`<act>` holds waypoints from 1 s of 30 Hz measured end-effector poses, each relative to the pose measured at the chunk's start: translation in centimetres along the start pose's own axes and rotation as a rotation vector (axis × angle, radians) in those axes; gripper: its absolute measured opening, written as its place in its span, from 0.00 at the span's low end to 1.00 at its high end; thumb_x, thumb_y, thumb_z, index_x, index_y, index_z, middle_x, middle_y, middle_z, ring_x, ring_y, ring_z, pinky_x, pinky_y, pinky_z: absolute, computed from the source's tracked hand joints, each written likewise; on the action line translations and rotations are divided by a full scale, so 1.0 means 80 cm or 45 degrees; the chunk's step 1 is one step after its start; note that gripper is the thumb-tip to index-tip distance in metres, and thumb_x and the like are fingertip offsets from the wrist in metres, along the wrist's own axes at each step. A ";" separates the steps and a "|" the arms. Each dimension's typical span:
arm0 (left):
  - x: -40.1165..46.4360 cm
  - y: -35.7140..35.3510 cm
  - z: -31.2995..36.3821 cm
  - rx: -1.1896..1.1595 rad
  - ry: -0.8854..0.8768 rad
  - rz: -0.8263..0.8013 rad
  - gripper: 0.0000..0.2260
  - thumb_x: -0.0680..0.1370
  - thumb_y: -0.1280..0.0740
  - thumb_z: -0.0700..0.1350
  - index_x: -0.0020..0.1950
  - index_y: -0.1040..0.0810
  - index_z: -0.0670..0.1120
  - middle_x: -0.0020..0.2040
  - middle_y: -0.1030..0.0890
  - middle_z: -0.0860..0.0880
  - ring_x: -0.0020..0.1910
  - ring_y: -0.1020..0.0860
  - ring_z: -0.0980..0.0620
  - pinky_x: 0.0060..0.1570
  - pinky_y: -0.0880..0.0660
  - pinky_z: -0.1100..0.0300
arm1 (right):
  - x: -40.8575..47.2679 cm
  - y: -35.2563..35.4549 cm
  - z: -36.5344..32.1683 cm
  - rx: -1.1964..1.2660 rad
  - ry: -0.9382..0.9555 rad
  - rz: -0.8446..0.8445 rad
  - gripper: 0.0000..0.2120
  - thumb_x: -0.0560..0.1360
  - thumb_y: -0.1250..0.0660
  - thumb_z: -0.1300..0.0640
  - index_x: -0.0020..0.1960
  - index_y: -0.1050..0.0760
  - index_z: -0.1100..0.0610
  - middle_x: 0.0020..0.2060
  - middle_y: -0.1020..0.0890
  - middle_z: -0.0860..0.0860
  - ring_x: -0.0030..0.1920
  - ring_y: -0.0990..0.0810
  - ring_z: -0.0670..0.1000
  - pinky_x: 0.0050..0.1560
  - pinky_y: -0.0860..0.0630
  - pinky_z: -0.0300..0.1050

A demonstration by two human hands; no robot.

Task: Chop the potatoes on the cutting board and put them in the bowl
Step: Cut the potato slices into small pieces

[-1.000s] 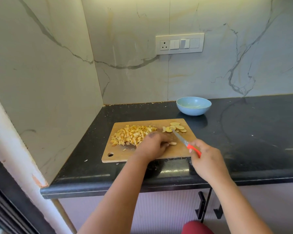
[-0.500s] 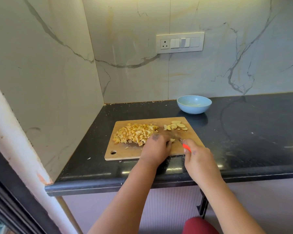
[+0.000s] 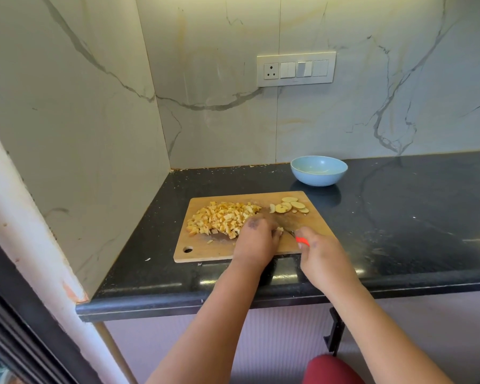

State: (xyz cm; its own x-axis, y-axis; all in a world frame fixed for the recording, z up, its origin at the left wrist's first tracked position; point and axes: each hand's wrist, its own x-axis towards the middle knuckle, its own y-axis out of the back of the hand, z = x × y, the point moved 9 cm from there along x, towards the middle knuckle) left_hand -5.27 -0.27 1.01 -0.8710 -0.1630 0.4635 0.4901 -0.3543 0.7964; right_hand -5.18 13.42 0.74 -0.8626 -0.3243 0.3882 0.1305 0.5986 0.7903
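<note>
Head view: my left hand (image 3: 257, 239) pins a potato piece (image 3: 280, 230) near the cutting board's (image 3: 203, 249) front edge; my right hand (image 3: 320, 252) grips the knife (image 3: 299, 238) just beside it

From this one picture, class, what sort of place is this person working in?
Most likely a home kitchen: a dark stone countertop, a wooden cutting board bearing chopped potatoes, and a wall socket panel.

arms: bare, no sleeves | left hand (image 3: 257, 239): dark smudge on knuckle | lap: red garment (image 3: 331, 370)
</note>
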 end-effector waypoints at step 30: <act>-0.010 0.022 -0.018 -0.202 0.161 0.089 0.12 0.75 0.29 0.41 0.58 0.20 0.45 0.46 0.17 0.51 0.48 0.20 0.52 0.50 0.25 0.60 | -0.024 0.002 -0.012 -0.035 0.126 -0.037 0.10 0.79 0.38 0.59 0.56 0.23 0.49 0.38 0.19 0.50 0.36 0.21 0.51 0.34 0.22 0.48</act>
State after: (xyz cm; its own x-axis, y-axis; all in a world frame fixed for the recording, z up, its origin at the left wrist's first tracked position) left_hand -3.77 -2.06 1.50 -0.8373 -0.3031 0.4551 0.5467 -0.4766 0.6885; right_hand -3.08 13.42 0.56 -0.8138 -0.4130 0.4088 0.1206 0.5682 0.8140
